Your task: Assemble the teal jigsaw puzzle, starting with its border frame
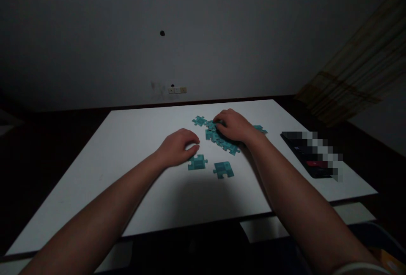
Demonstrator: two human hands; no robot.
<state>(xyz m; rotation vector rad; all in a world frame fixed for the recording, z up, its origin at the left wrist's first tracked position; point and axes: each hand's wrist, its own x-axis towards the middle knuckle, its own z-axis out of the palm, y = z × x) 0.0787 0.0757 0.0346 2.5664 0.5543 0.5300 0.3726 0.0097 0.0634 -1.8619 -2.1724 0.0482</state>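
My left hand (178, 147) hovers or rests over the white table with its thumb and fingers apart, nothing between them. Just below its thumb lies a teal jigsaw puzzle piece (197, 162), and a second puzzle piece (223, 170) is to the right of that one. My right hand (233, 125) is over a loose heap of teal puzzle pieces (222, 141), its curved fingertips and thumb apart at the heap's far end. The hand hides part of the heap. One more piece (199, 120) sits at the heap's upper left, and another (260, 129) shows beyond my right wrist.
The white table (104, 156) stands before a grey wall with a socket strip (177, 90). On the table's right side is a flat dark box or folder (304, 154), partly blurred out. A striped curtain (345, 72) hangs at the right.
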